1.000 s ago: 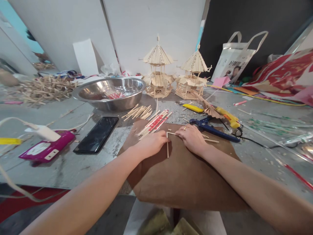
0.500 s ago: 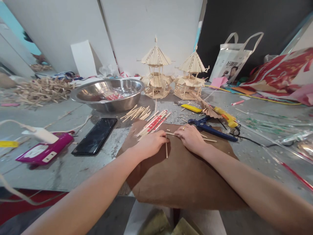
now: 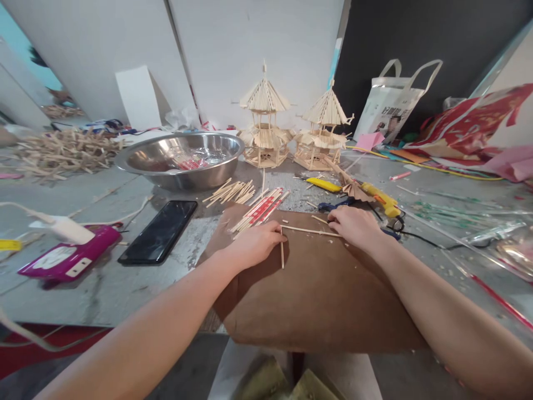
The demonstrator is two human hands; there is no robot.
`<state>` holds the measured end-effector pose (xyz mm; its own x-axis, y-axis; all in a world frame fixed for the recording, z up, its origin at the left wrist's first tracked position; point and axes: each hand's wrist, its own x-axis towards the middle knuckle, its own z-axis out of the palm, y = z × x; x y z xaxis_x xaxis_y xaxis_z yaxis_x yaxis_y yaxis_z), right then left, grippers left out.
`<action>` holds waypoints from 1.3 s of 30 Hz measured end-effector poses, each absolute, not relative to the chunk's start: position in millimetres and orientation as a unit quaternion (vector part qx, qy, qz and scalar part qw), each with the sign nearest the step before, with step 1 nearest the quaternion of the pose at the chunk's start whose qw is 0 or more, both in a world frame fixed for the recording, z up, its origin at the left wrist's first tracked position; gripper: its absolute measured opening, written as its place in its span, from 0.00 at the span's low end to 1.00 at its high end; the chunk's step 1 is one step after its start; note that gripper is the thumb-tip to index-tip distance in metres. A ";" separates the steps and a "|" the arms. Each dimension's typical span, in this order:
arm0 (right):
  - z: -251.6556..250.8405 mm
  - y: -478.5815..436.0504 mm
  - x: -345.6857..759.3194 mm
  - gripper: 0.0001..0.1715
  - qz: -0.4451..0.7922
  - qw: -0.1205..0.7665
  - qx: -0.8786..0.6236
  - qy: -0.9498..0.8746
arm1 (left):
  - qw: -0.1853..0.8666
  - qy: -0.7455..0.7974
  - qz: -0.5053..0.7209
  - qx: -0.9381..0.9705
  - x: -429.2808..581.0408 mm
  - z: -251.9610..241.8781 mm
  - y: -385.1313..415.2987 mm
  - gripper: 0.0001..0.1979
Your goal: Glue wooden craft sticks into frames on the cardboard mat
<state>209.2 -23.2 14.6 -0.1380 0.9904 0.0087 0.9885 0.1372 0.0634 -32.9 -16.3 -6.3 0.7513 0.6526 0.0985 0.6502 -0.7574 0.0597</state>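
Two thin wooden sticks (image 3: 306,230) form an L on a brown board (image 3: 316,289): one runs left to right, the other (image 3: 282,254) points toward me. My left hand (image 3: 256,244) is curled, its fingertips pinching the corner where the sticks meet. My right hand (image 3: 353,226) lies over the far end of the crosswise stick, fingers bent down on it, right beside the blue glue gun (image 3: 328,206).
A bundle of red-wrapped sticks (image 3: 260,210), loose sticks (image 3: 231,191), a steel bowl (image 3: 183,160), a black phone (image 3: 160,230), a pink device (image 3: 62,258), two stick pagodas (image 3: 264,125), a yellow knife (image 3: 322,184), bags at the right.
My right hand has slid to the right along the crosswise stick, from near the corner to its far end, uncovering the stick. The left hand stays at the corner.
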 end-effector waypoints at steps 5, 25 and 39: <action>16.9 -27.7 202.5 0.11 0.050 0.039 0.649 0.758 | 0.010 0.343 0.057 0.937 -33.1 -6.4 -16.4 0.15; 18.6 -30.9 204.5 0.14 0.038 -0.092 0.586 0.804 | 0.030 0.347 0.060 0.936 -33.7 -2.3 -16.5 0.15; 5.7 -41.6 182.2 0.11 -0.021 -0.224 0.474 0.852 | 0.267 0.459 0.283 0.799 -26.6 5.6 -17.0 0.16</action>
